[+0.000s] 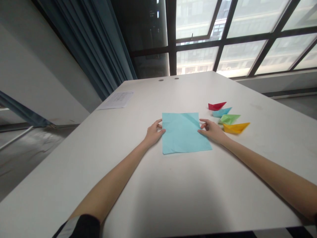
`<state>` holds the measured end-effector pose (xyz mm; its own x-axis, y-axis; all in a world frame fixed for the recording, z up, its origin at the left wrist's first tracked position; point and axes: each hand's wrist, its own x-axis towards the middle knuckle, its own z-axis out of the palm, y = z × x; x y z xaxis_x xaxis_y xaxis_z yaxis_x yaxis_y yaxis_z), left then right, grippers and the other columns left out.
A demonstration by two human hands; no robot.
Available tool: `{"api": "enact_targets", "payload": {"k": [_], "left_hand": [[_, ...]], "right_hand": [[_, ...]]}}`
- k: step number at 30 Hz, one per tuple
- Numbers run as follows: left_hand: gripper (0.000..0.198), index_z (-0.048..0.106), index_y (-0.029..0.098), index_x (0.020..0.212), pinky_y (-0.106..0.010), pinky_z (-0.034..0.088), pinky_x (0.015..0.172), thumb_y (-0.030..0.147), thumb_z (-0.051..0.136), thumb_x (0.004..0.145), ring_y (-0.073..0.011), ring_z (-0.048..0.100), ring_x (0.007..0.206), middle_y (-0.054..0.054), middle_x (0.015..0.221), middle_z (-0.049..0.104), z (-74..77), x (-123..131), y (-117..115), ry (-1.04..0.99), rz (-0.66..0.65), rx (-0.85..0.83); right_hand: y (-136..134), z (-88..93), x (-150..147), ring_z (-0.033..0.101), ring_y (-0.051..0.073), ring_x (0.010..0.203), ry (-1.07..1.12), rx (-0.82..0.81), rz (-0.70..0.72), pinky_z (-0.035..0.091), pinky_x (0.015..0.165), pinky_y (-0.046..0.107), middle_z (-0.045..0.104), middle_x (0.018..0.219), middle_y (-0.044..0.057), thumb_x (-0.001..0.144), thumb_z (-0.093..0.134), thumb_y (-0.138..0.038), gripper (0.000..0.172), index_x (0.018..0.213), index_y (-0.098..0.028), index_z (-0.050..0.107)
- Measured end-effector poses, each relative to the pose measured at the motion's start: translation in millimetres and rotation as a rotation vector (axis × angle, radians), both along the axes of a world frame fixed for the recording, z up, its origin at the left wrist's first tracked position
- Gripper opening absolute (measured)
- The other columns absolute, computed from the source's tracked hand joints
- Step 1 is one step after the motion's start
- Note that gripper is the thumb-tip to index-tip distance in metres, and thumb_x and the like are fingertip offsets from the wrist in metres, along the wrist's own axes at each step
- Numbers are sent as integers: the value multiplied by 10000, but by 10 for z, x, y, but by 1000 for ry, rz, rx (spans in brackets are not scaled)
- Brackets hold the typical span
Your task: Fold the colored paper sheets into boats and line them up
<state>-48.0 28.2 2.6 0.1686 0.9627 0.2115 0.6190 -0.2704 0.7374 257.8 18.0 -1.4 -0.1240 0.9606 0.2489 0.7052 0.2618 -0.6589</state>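
On the white table (173,185), four little paper boats (230,119) sit folded off to the right, while the blue sheet (182,134) lies flat, only faintly creased, between left hand (154,133) and right hand (213,131), both at its edges, pinching or merely touching, hard to tell!

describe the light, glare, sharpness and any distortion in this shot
Head view: bright windows wash out the scene outside; head view: a soft shadow dims the near part of the white table; head view: the table's splayed outline suggests a wide lens; head view: print on the far-left sheet is unreadable, though the blue paper has clear edges.
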Motion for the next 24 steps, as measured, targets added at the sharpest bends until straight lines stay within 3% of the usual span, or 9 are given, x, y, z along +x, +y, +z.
{"api": "enact_targets", "payload": {"k": [4,7,14,19,24], "left_hand": [[395,582,177,1115,-295,464,783,280,566,733,-177,595,875,-38,945,656,-8,-4,12,-24,7,-43],[285,655,168,977,-298,469,783,278,551,735,-195,597,888,-39,950,674,19,10,-8,-25,8,-68],[283,671,189,957,-330,455,843,212,519,719,-213,583,958,-20,944,687,19,21,-11,-49,-11,-58],[291,697,193,817,-294,443,856,130,446,682,-177,596,905,-14,901,688,30,5,-5,17,-59,-3],[404,702,203,742,-274,429,873,64,336,643,-149,600,882,9,846,693,58,9,-9,97,-57,11]], "right_hand": [[11,37,10,475,135,555,-101,-52,26,343,516,250,555,625,-15,678,585,-402,246,792,-184,573],[12,45,17,452,127,531,-136,-68,32,316,490,236,475,542,-33,677,581,-415,249,616,-190,493],[23,10,57,515,157,594,-17,-52,67,380,533,245,561,596,-9,713,487,-301,172,713,-169,597],[37,18,80,570,196,724,-31,1,61,441,664,305,646,808,51,709,457,-224,252,800,-171,686],[21,32,76,584,209,828,-128,67,133,439,803,359,658,859,58,703,368,-116,350,803,-184,697]]}}
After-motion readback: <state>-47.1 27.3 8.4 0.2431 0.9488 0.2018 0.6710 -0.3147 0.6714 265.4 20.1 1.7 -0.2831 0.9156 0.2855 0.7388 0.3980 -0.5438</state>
